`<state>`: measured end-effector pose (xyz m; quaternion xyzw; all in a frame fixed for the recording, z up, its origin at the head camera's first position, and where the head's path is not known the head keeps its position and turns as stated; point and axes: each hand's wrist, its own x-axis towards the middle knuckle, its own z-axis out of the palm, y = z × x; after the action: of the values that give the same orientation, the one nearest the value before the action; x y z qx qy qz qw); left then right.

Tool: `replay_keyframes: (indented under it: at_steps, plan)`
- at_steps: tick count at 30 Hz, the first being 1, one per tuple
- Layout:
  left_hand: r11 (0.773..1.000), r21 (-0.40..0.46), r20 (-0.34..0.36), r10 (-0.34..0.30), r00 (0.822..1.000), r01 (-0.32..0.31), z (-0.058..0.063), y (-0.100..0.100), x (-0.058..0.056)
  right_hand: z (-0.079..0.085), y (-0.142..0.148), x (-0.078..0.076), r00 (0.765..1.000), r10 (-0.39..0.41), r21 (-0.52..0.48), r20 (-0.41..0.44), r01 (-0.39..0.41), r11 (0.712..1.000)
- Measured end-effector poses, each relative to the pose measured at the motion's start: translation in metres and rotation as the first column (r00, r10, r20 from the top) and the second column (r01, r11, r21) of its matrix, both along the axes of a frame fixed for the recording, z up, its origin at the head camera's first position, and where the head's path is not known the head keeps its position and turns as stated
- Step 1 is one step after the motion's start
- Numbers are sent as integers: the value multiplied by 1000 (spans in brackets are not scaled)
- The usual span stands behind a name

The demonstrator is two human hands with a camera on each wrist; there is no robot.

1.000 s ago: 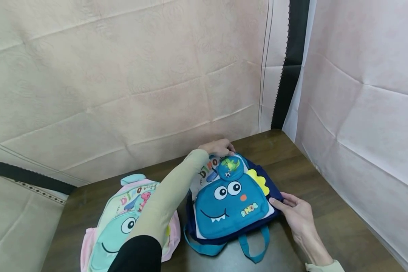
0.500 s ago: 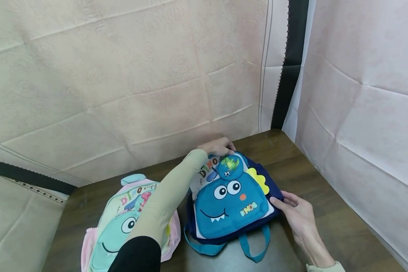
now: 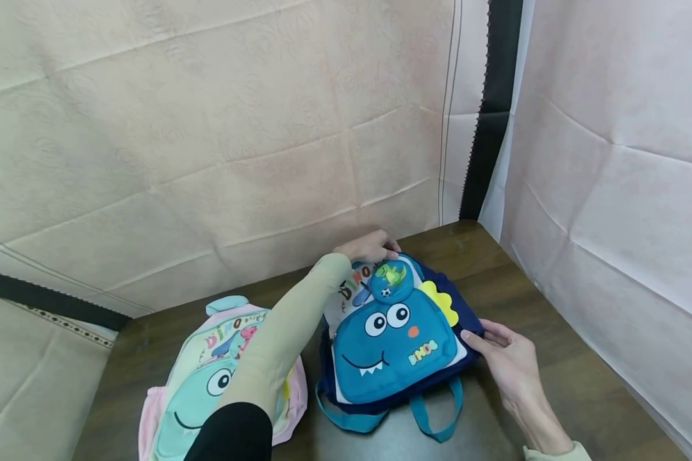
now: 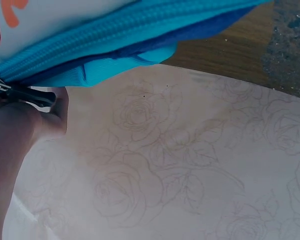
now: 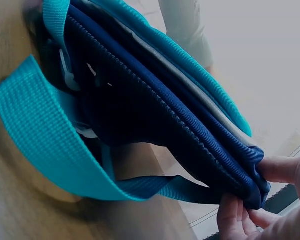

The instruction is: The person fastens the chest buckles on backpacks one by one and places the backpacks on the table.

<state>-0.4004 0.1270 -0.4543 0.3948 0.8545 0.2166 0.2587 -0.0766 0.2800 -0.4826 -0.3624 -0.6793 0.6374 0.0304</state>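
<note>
A blue dinosaur backpack [image 3: 400,346] lies face up, its teal straps [image 3: 441,416] trailing toward the near side. At its top edge, my left hand [image 3: 370,246] grips the bag with curled fingers, beside the zipper pull [image 4: 25,94] in the left wrist view. The exact part under those fingers is hidden. My right hand [image 3: 510,358] pinches the navy lower right corner. In the right wrist view, the thumb is on one side of that corner and the fingers [image 5: 232,217] on the other; the bag's underside is tilted up there.
A mint and pink dinosaur backpack [image 3: 193,390] lies at the left, partly covered by my left sleeve [image 3: 288,333]. Both bags are on a brown wooden table [image 3: 588,384]. Pale wall covering [image 3: 236,128] rises behind the table and along its right side.
The blue backpack has shifted slightly up and to the right, with both hands still holding it. Its straps have moved a little right. The pink and mint bag stays put.
</note>
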Motion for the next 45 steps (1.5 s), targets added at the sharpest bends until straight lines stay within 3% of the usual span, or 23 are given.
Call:
replay_keyframes:
  at_steps: [12, 29, 45]
  plan:
    - [999, 32, 15, 29, 999, -30, 14, -3, -1, 17, 1, -1, 1000, -15, 43, -23, 16, 999]
    - [993, 119, -43, -5, 999, 10, 33, 1, -4, 44, 6, 1, 998, -53, 132, -41, 58, 990]
    - [974, 224, -9, 29, 1000, -26, 45, 7, -2, 63, 10, 2, 988, -117, 175, -103, 133, 976]
